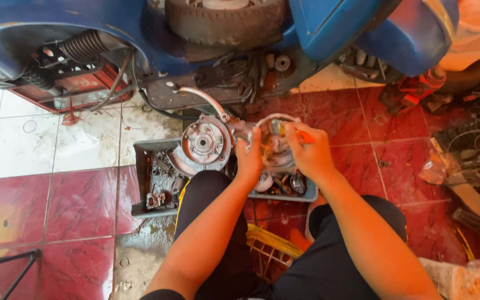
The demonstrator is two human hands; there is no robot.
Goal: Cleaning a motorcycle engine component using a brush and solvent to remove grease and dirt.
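Grey metal engine [234, 147] lying in a shallow grey tray [143, 178] on red and white tiles [56, 200], just below a blue scooter [140, 28]. Left hand [249, 158] pressed against the engine's side, fingers curled on the casing. Right hand [309, 153] closed around an orange-handled tool [301, 135], tip set at the engine's upper right. Round flywheel [205, 143] facing up, left of both hands. Curved lever [204, 97] rising from the engine toward the scooter. Small greasy parts [159, 197] scattered in the tray.
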